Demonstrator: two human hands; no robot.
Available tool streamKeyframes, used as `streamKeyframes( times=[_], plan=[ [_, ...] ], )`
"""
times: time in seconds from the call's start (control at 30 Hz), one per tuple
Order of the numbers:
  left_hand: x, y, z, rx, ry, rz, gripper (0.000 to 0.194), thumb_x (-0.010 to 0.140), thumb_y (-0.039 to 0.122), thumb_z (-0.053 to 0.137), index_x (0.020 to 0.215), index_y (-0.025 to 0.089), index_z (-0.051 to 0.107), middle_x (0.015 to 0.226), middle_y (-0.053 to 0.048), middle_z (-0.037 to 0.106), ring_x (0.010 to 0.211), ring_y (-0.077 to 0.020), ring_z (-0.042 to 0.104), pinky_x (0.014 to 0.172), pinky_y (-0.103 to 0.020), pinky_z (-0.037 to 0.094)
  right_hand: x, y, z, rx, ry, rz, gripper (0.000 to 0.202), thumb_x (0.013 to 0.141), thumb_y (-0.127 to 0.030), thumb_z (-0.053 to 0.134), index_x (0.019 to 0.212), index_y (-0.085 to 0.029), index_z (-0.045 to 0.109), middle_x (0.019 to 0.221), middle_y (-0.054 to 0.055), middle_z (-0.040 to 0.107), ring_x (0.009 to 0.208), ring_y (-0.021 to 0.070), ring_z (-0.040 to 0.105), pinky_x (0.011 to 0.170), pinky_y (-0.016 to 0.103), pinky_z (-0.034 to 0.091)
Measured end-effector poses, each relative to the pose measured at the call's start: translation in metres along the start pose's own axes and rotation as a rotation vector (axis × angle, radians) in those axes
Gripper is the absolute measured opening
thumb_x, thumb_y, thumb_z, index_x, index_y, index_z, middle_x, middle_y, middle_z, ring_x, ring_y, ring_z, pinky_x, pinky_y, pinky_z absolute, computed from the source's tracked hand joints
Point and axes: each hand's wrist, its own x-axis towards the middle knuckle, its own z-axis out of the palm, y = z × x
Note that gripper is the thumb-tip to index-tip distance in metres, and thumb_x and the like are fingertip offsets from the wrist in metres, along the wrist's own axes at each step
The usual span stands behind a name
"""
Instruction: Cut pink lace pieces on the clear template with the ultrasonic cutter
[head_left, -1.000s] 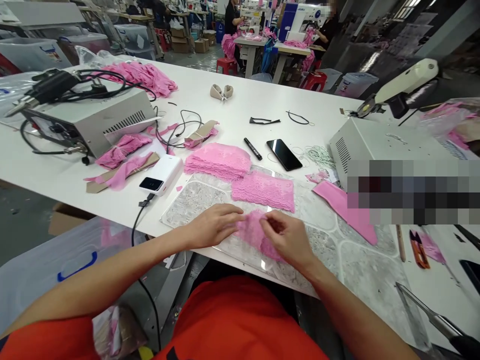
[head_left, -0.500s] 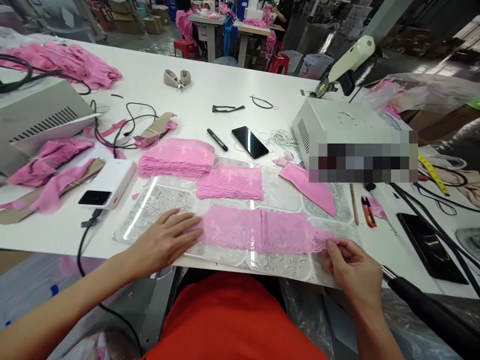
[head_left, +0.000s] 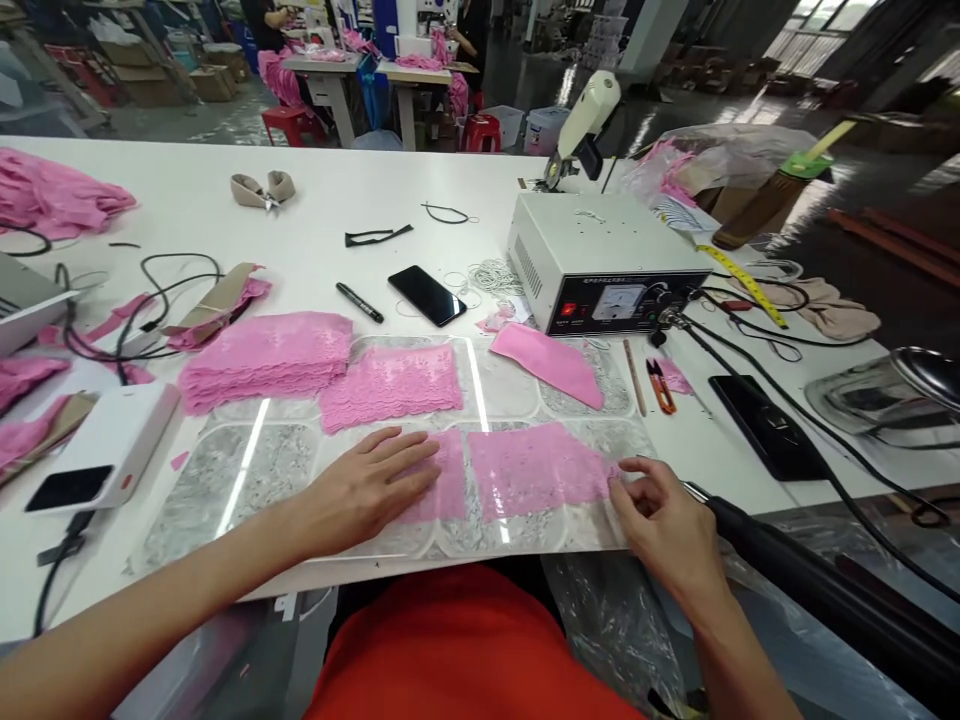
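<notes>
My left hand point(head_left: 375, 485) lies flat, fingers stretched out, on a sheer pink lace piece point(head_left: 451, 490), covering most of it. To the right, a second pink lace piece point(head_left: 536, 468) lies flat on the mat point(head_left: 517, 385), with a narrow gap between the two. Its right tip is pinched between the thumb and fingers of my right hand point(head_left: 664, 510). Behind my left hand rest two stacks of pink lace, a taller one point(head_left: 266, 355) and a lower one point(head_left: 397, 380). A solid pink fabric piece point(head_left: 547, 365) sits beyond the second lace piece.
Close to my right wrist is a black rod with a metal tip point(head_left: 750, 530). A control box point(head_left: 611, 265) stands at the back right, with orange snips point(head_left: 660, 388) and a phone point(head_left: 769, 425) nearer. A marker point(head_left: 360, 302), another phone point(head_left: 426, 295) and a power bank point(head_left: 109, 450) lie around.
The lace pieces, earlier meeting at a seam or overlap, now lie apart with a gap. The right piece has shifted rightward with my right hand. The whole view has turned to the right.
</notes>
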Motion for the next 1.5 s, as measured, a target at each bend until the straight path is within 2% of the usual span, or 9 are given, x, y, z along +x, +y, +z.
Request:
streamKeyframes(
  times=[0.13, 0.37, 0.47, 0.57, 0.83, 1.13, 1.3, 1.4, 1.5],
  plan=[
    [0.049, -0.014, 0.005, -0.062, 0.009, 0.052, 0.031, 0.100, 0.014, 0.044, 0.124, 0.017, 0.062, 0.137, -0.013, 0.060, 0.129, -0.0263, 0.054, 0.107, -0.044, 0.042, 0.021, -0.004, 0.004, 0.066, 0.084, -0.172, 0.028, 0.081, -0.045, 0.055, 0.094, -0.021, 0.063, 0.064, -0.001, 0.063, 0.055, 0.0142, 0.059, 0.060, 0.028, 0.047],
    [0.154, -0.067, 0.022, -0.167, -0.063, -0.274, 0.021, 0.095, 0.012, 0.051, 0.100, 0.015, 0.071, 0.111, -0.011, 0.070, 0.105, -0.0235, 0.065, 0.092, -0.039, 0.051, 0.087, -0.014, 0.010, 0.041, 0.090, -0.323, 0.020, 0.082, -0.033, 0.050, 0.085, -0.021, 0.066, 0.082, 0.005, 0.069, 0.066, 0.0164, 0.059, 0.069, 0.032, 0.047],
    [0.183, -0.089, 0.028, -0.193, -0.089, -0.333, 0.015, 0.095, 0.018, 0.057, 0.103, 0.015, 0.069, 0.112, -0.009, 0.067, 0.104, -0.0215, 0.064, 0.090, -0.036, 0.052, 0.111, -0.014, 0.017, 0.039, 0.042, -0.332, 0.020, 0.082, -0.032, 0.050, 0.085, -0.021, 0.067, 0.085, 0.006, 0.069, 0.070, 0.0173, 0.061, 0.069, 0.032, 0.046],
    [0.201, -0.102, 0.037, -0.228, -0.157, -0.354, 0.024, 0.096, 0.030, 0.060, 0.114, 0.015, 0.063, 0.118, -0.008, 0.063, 0.104, -0.0208, 0.063, 0.090, -0.040, 0.054, 0.127, -0.013, 0.027, 0.031, -0.023, -0.332, 0.019, 0.080, -0.034, 0.054, 0.085, -0.021, 0.067, 0.084, 0.005, 0.067, 0.070, 0.0166, 0.060, 0.068, 0.031, 0.046],
    [0.217, -0.113, 0.051, -0.306, -0.267, -0.382, 0.033, 0.096, 0.035, 0.060, 0.123, 0.016, 0.058, 0.124, -0.010, 0.060, 0.107, -0.0224, 0.062, 0.091, -0.043, 0.055, 0.140, -0.010, 0.037, 0.006, -0.118, -0.314, 0.019, 0.081, -0.033, 0.050, 0.072, -0.021, 0.062, 0.072, 0.001, 0.063, 0.066, 0.0148, 0.054, 0.063, 0.028, 0.038],
    [0.224, -0.123, 0.042, -0.426, -0.299, -0.401, 0.033, 0.096, 0.036, 0.060, 0.122, 0.015, 0.059, 0.122, -0.009, 0.061, 0.104, -0.0220, 0.063, 0.089, -0.042, 0.055, 0.141, -0.007, 0.038, 0.004, -0.074, -0.302, 0.022, 0.082, -0.033, 0.048, 0.072, -0.020, 0.063, 0.070, 0.002, 0.064, 0.063, 0.0152, 0.054, 0.061, 0.028, 0.037],
    [0.225, -0.120, 0.034, -0.443, -0.322, -0.423, 0.033, 0.096, 0.036, 0.060, 0.122, 0.015, 0.059, 0.120, -0.009, 0.062, 0.102, -0.0215, 0.064, 0.087, -0.041, 0.056, 0.137, -0.011, 0.035, 0.009, -0.033, -0.380, 0.025, 0.086, -0.038, 0.049, 0.078, -0.020, 0.064, 0.077, 0.003, 0.066, 0.067, 0.0154, 0.057, 0.064, 0.029, 0.043],
    [0.227, -0.117, 0.026, -0.438, -0.305, -0.441, 0.028, 0.096, 0.035, 0.061, 0.113, 0.014, 0.062, 0.111, -0.007, 0.064, 0.095, -0.0192, 0.065, 0.083, -0.038, 0.056, 0.130, -0.017, 0.035, -0.017, -0.012, -0.472, 0.025, 0.084, -0.043, 0.058, 0.090, -0.020, 0.065, 0.084, 0.004, 0.066, 0.076, 0.0173, 0.060, 0.070, 0.030, 0.046],
    [0.229, -0.112, 0.014, -0.439, -0.257, -0.459, 0.016, 0.091, 0.027, 0.064, 0.085, 0.012, 0.067, 0.095, -0.005, 0.067, 0.086, -0.0174, 0.064, 0.077, -0.031, 0.053, 0.128, -0.022, 0.039, -0.076, 0.026, -0.554, 0.025, 0.079, -0.041, 0.065, 0.093, -0.021, 0.064, 0.089, 0.006, 0.067, 0.085, 0.0214, 0.059, 0.076, 0.033, 0.046]
  ],
)
